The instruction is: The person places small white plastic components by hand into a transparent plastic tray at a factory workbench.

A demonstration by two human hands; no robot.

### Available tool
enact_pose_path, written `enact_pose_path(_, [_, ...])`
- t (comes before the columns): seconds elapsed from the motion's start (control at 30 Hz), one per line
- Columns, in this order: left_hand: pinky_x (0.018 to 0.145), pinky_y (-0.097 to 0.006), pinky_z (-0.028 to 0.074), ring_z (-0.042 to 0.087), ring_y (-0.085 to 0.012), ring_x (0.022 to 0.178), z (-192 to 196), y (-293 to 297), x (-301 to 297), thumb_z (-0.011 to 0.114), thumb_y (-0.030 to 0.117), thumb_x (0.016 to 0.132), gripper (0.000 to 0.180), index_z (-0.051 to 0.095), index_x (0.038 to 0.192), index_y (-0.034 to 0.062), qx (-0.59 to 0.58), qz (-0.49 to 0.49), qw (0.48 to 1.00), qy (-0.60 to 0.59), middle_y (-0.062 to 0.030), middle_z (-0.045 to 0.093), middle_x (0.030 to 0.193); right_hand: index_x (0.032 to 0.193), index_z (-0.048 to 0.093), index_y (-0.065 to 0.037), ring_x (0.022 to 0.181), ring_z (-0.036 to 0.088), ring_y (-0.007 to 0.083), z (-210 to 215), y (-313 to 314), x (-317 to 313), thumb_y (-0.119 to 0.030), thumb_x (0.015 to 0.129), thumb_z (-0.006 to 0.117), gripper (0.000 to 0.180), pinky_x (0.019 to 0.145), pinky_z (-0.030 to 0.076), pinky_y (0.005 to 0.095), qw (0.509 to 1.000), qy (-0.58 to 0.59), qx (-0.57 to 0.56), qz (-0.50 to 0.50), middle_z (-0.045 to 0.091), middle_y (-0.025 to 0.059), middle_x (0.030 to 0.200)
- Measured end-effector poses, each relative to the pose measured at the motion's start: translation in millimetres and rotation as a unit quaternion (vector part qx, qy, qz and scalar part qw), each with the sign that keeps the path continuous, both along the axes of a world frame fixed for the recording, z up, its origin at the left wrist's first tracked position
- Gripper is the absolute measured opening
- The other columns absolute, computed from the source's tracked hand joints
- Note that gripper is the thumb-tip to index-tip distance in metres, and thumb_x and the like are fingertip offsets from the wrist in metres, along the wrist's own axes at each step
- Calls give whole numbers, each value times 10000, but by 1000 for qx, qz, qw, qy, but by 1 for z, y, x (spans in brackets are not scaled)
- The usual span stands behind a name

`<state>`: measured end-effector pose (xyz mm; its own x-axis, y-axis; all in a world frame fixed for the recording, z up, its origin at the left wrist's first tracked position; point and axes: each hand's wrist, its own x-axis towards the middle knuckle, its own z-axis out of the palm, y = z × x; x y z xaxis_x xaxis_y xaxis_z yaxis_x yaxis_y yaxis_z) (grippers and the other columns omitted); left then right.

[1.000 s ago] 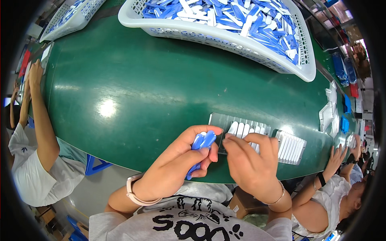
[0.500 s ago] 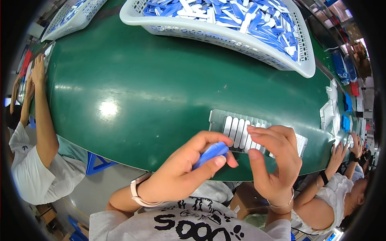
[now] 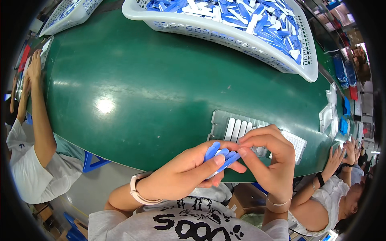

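My left hand [image 3: 189, 170] grips a small bundle of blue plastic strips [image 3: 220, 156] near the table's front edge. My right hand [image 3: 269, 158] pinches the end of one strip in that bundle with thumb and forefinger. Just behind both hands lies a grey slotted tray [image 3: 219, 122] with white strips set side by side in its slots; my right hand covers its middle.
A large white basket [image 3: 225, 30] full of blue and white strips stands at the back of the green table [image 3: 132, 80]. Another basket [image 3: 66, 14] sits far left. One person's arm [image 3: 38, 108] rests at the left edge; another person's hand [image 3: 335, 158] works at the right.
My right hand has come back from the tray to the blue bundle in my left hand and now pinches a strip there. The left hand has shifted slightly right.
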<state>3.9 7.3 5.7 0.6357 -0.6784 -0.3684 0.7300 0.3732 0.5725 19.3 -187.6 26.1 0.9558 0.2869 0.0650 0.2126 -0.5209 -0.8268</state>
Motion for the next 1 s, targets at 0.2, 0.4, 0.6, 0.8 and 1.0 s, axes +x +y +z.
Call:
enact_pose_path(0.2, [547,-192,348,399,-63,633,-1,0,3,400,162,991,327,432,1276,4,40,-28,997,-59,-119,612,1005,847,661,-16,771,630,201,4,-2,-2,15,749,681,105,697,485,289,996,67,52,-20,670,92,869])
enact_pose_path(0.4, [581,-193,367,407,-64,651,-1,3,3,402,134,988,314,433,1273,7,77,-15,992,-103,-92,606,945,921,673,-9,810,642,186,7,-5,0,17,789,630,141,725,487,270,989,111,95,-3,686,95,889])
enact_pose_path(0.6, [590,-187,372,406,-56,655,-5,7,-1,406,124,985,300,434,1260,8,109,-7,978,-177,-76,598,916,888,662,-15,810,635,163,4,0,-6,45,772,626,136,684,472,243,982,162,93,-26,690,83,918])
enact_pose_path(0.8, [526,-166,318,346,-19,592,4,22,6,383,119,987,289,437,1248,8,306,59,915,-255,-20,554,836,802,596,-42,719,582,210,-9,8,-2,61,662,685,195,631,383,280,953,-270,-125,-62,692,66,914])
enact_pose_path(1.0, [574,-182,349,394,-38,643,-2,26,1,373,107,984,271,446,1225,8,287,59,923,-248,-15,520,803,853,627,-48,771,546,177,-24,33,-18,-97,692,674,175,631,306,319,890,-333,-303,67,667,49,921])
